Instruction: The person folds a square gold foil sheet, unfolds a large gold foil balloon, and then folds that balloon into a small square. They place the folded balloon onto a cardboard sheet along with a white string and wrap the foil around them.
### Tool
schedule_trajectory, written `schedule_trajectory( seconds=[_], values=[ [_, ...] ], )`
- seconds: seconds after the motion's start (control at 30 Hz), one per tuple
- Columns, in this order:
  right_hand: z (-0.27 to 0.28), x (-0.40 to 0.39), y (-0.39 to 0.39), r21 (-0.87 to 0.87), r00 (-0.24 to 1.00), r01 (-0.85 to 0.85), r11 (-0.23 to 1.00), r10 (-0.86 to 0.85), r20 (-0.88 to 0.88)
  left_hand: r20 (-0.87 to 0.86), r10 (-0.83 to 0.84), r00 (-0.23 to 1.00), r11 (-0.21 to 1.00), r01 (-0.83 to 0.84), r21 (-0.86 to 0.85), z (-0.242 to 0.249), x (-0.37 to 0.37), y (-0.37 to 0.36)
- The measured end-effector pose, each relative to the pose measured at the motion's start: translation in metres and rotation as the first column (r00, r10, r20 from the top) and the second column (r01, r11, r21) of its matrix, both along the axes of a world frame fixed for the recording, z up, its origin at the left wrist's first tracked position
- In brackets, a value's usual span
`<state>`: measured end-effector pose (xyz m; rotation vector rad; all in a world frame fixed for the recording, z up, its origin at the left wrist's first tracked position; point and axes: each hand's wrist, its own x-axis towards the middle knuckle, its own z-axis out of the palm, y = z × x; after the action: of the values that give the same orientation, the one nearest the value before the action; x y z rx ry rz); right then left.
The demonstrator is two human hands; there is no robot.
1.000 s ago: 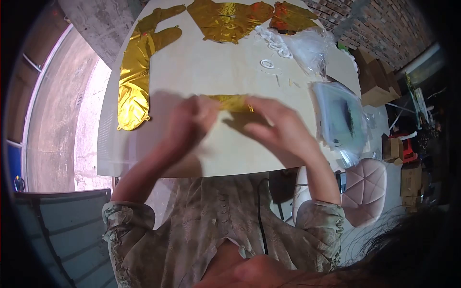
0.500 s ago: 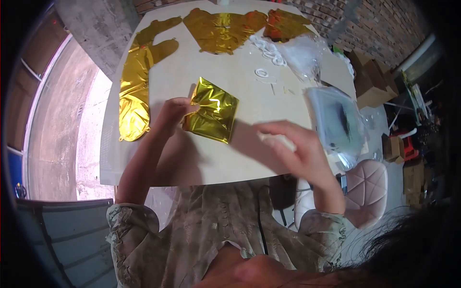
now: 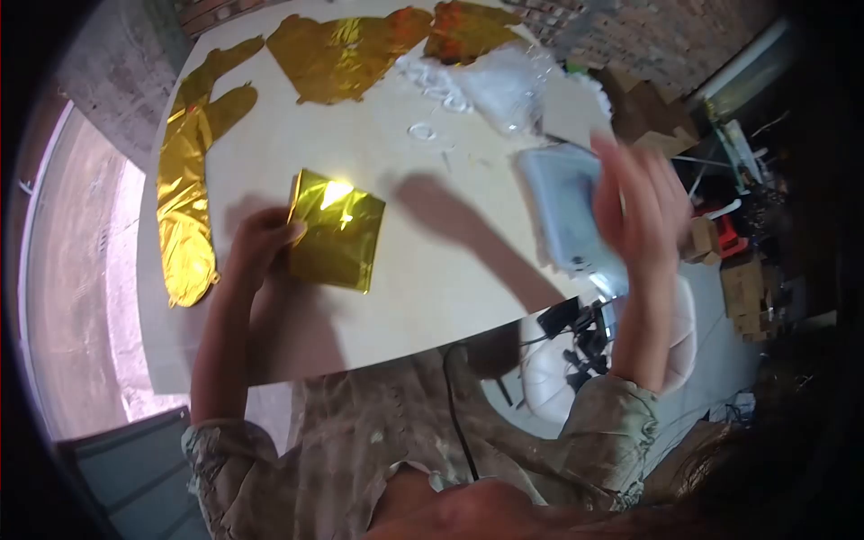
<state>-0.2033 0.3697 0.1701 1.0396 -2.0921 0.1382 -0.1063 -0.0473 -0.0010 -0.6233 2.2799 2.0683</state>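
Observation:
My left hand [image 3: 264, 238] is closed on the left edge of a folded gold foil balloon [image 3: 337, 238], a shiny flat square held just over the table [image 3: 432, 315]. My right hand [image 3: 639, 202] is raised at the right, blurred by motion, with its fingers stretched out and nothing visible in them. Behind it in this view lies a stack of clear plastic bags [image 3: 562, 207] on the table's right edge.
Unfolded gold foil balloons lie along the left side [image 3: 184, 198] and the far edge [image 3: 337, 58]. A clear plastic bag [image 3: 508, 90] and a small white ring of ribbon [image 3: 421, 131] rest near them. Cardboard boxes [image 3: 643, 108] and a padded chair [image 3: 679, 333] stand at the right.
My right hand has swung away from the foil balloon, rightward and up to beside the plastic bags. My left hand keeps hold of the foil balloon. The camera view has turned right.

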Motion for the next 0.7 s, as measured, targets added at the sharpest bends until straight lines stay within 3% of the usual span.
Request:
schedule_trajectory(
  seconds=[0.07,0.13,0.23,0.27,0.3,0.4,0.47,0.7],
  values=[
    [-0.022,-0.096,0.03,-0.1,0.978,0.174,0.98,-0.159,0.138,-0.038,-0.006,0.999,1.0,0.006,0.002,0.004,0.002,0.004],
    [-0.069,-0.185,0.081,-0.005,0.861,0.319,0.948,-0.287,0.419,-0.068,-0.024,0.997,1.0,0.024,-0.003,0.005,0.003,0.005],
    [-0.114,-0.235,0.099,0.438,0.655,0.272,0.857,-0.498,0.568,-0.01,-0.042,0.999,0.999,0.041,-0.028,0.005,0.003,0.003],
    [-0.129,-0.245,0.099,0.502,0.672,0.259,0.825,-0.527,0.52,-0.031,-0.053,0.998,0.998,0.051,-0.038,0.004,0.003,0.003],
    [-0.143,-0.248,0.1,0.416,0.781,0.268,0.869,-0.448,0.434,-0.049,-0.059,0.997,0.997,0.056,-0.048,0.003,0.003,0.003],
    [-0.15,-0.264,0.1,0.429,0.733,0.167,0.888,-0.403,0.548,-0.037,-0.044,0.998,0.999,0.044,-0.007,0.009,0.002,0.007],
    [-0.134,-0.241,0.094,0.394,0.8,0.342,0.853,-0.484,0.353,-0.033,-0.038,0.999,0.999,0.038,-0.004,0.011,0.004,0.007],
    [-0.124,-0.213,0.107,0.309,0.891,0.335,0.89,-0.406,0.205,-0.036,-0.071,0.997,0.997,0.071,-0.013,0.01,0.005,0.007]
  ],
)
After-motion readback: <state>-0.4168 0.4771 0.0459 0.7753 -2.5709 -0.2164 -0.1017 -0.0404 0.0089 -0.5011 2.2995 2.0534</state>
